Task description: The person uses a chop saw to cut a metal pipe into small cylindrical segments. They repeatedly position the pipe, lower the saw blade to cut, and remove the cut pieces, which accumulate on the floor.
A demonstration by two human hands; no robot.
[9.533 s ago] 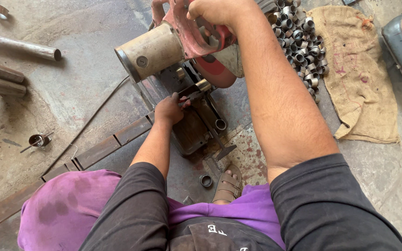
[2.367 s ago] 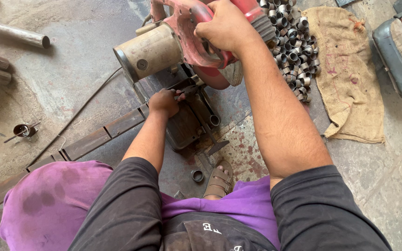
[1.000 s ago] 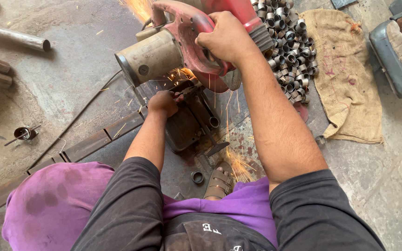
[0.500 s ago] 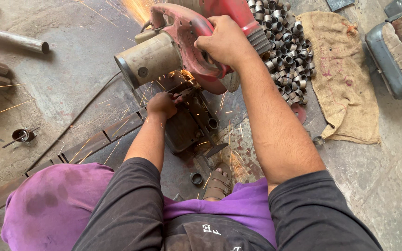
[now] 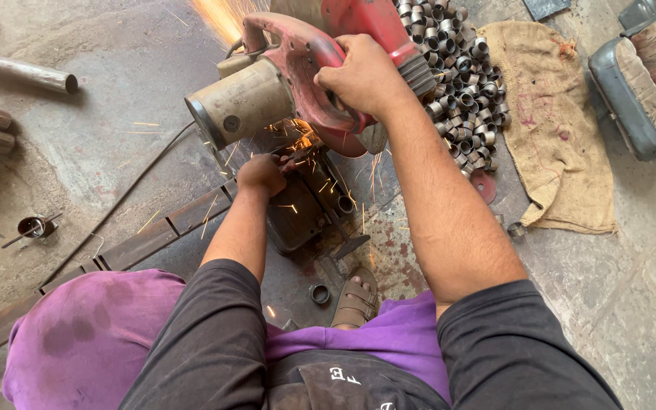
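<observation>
While sparks fly, right hand (image 5: 364, 76) clenched around the handle of the red chop saw (image 5: 298, 83), left hand (image 5: 261, 173) gripping the workpiece at the dark vise (image 5: 305, 209) beneath the blade, pile of cut metal rings (image 5: 461, 83) beside burlap sack (image 5: 552, 121), sandalled foot (image 5: 354, 300) near one loose ring (image 5: 320, 294) on the floor

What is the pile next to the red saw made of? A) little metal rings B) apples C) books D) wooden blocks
A: the pile of short cut metal rings lies on the floor beside the red chop saw, whose handle the right hand grips, next to a burlap sack.
</observation>
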